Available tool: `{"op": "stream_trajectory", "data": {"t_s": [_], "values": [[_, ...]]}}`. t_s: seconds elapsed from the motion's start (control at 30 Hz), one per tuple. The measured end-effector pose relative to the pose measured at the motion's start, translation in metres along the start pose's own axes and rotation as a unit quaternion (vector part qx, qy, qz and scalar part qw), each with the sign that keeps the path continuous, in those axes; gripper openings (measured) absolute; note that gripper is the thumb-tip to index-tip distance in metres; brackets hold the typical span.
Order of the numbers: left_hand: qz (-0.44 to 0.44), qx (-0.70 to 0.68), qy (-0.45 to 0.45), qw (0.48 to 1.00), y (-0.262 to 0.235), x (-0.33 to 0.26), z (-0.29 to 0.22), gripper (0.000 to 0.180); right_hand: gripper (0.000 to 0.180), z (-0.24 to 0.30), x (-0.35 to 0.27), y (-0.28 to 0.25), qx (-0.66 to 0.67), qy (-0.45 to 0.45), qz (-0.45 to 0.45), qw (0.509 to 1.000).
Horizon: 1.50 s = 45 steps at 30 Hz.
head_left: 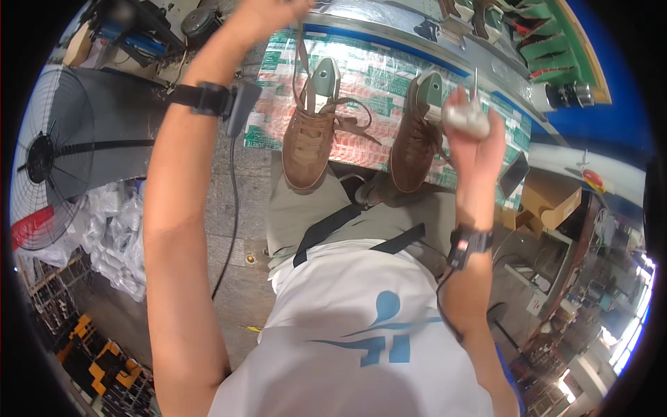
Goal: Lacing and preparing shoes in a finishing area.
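Note:
Two brown suede lace-up shoes stand side by side on a paper-covered bench (375, 73), toes toward me. My left hand (274, 10) is raised at the top edge, pulling a brown lace up from the left shoe (309, 135). My right hand (472, 128) is closed around a small whitish-grey tool with a thin metal pin sticking up, held just right of the right shoe (413, 142). Both wrists wear black strapped devices with cables.
A large black fan (59, 156) stands at the left beside heaped plastic bags (114, 236). A cardboard box (552, 201) and a dark phone-like slab (514, 174) sit at the right. Green racks (556, 42) line the far right wall.

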<state>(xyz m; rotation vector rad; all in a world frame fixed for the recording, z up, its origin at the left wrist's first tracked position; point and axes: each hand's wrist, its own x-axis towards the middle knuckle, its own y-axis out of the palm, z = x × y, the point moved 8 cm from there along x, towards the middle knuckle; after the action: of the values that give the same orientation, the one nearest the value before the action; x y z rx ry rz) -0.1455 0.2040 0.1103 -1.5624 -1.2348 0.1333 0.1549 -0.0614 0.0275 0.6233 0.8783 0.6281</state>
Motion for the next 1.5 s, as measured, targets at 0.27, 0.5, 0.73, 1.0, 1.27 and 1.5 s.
{"op": "stream_trajectory", "data": {"t_s": [0.27,0.5,0.73,1.0,1.27,1.5], "values": [[0.388,-0.251,-0.148,0.874,0.13,-0.097,0.019,0.051,0.087,-0.138,-0.078,-0.036,-0.206,0.294,0.236,0.903],[0.403,-0.213,-0.157,0.876,0.103,-0.109,0.05,0.057,0.072,-0.172,-0.09,0.053,-0.665,-0.104,0.408,0.617],[0.362,-0.198,-0.179,0.893,0.1,-0.112,0.045,0.072,0.083,-0.188,-0.091,0.057,-0.752,-0.236,0.419,0.45],[0.343,-0.195,-0.182,0.901,0.107,-0.111,0.044,0.064,0.081,-0.207,-0.098,0.05,-0.683,-0.058,0.404,0.606],[0.36,-0.18,-0.213,0.89,0.102,-0.111,0.042,0.062,0.077,-0.173,-0.107,0.042,-0.644,0.035,0.466,0.605],[0.362,-0.137,-0.177,0.905,0.102,-0.105,0.031,0.067,0.076,-0.237,-0.181,0.039,-0.611,-0.045,0.615,0.497]]}}
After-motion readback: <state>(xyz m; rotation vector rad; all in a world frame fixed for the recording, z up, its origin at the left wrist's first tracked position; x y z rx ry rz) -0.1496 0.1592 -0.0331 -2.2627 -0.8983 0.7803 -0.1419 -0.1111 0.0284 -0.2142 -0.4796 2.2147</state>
